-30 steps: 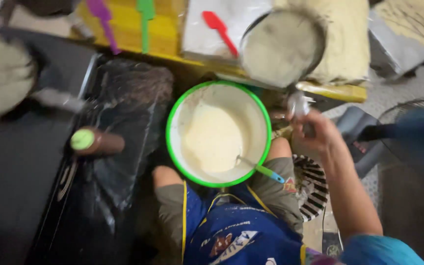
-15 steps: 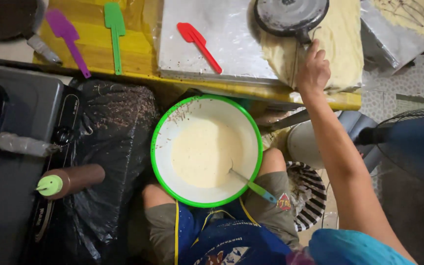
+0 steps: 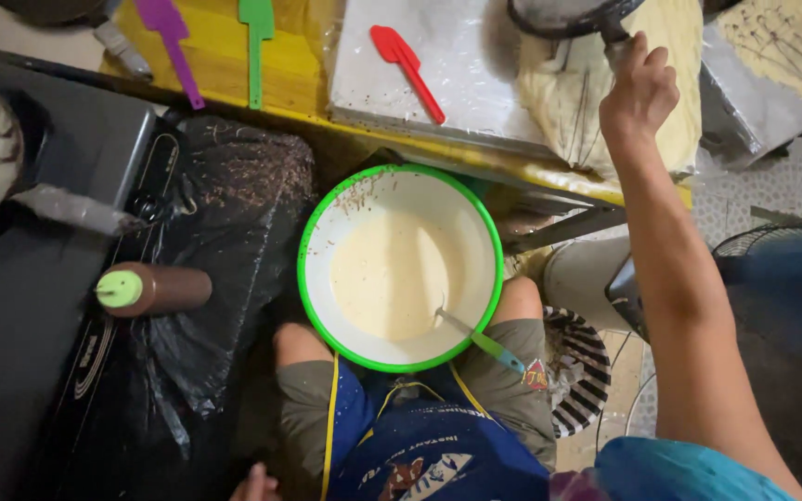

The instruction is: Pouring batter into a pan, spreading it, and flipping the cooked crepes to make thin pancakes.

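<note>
Your right hand (image 3: 640,88) clenched round the pan (image 3: 573,16) handle, batter bowl (image 3: 399,267) on your lap, left hand (image 3: 254,484) barely visible, grip unclear

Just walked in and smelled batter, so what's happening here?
A seated person reaches out with the right hand, gripping the handle of a round pan held over a thin crepe on the table. A green-rimmed bowl of pale batter sits on their lap, a spoon resting in it. The left hand stays low by the knee.
</note>
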